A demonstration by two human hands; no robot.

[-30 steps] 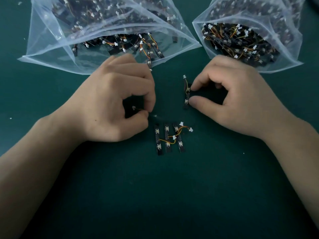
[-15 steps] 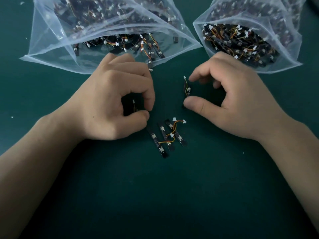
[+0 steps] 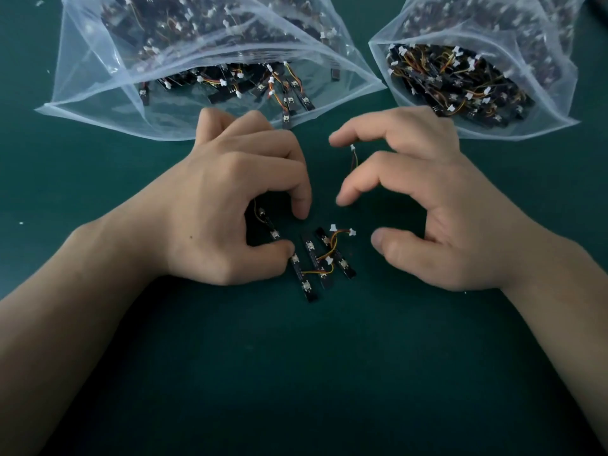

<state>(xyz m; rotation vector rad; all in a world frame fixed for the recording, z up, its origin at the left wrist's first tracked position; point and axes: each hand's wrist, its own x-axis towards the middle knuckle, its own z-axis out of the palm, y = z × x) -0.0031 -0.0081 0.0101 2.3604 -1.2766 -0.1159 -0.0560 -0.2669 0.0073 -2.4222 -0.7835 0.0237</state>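
Dark green mat (image 3: 296, 373) under everything. Clear plastic left bag (image 3: 98, 93) at eleven o'clock, mouth open toward six, full of small parts (image 3: 289, 100) with orange and yellow wires and white plugs. Right bag (image 3: 556, 70) at one o'clock, mouth also toward six, packed with the same parts. Left hand (image 3: 230, 205) just left of centre, knuckles up, fingers curled narrow, forefinger and thumb closed round a black strip (image 3: 272, 231) lying slantwise from eleven to five, thumb tip at its five o'clock end. Right hand (image 3: 437, 199) at three o'clock from the left one, well clear of it, fingers arched and spread wide, thumb and forefinger far apart with nothing pinched between. Three strips (image 3: 312, 255) side by side at six o'clock from the gap between the hands, joined by orange and yellow wires, the leftmost just beside the left thumb tip. Short wire (image 3: 354, 158) with a white plug at its twelve o'clock end, showing between forefinger and middle finger of the right hand; touched or not, impossible to tell
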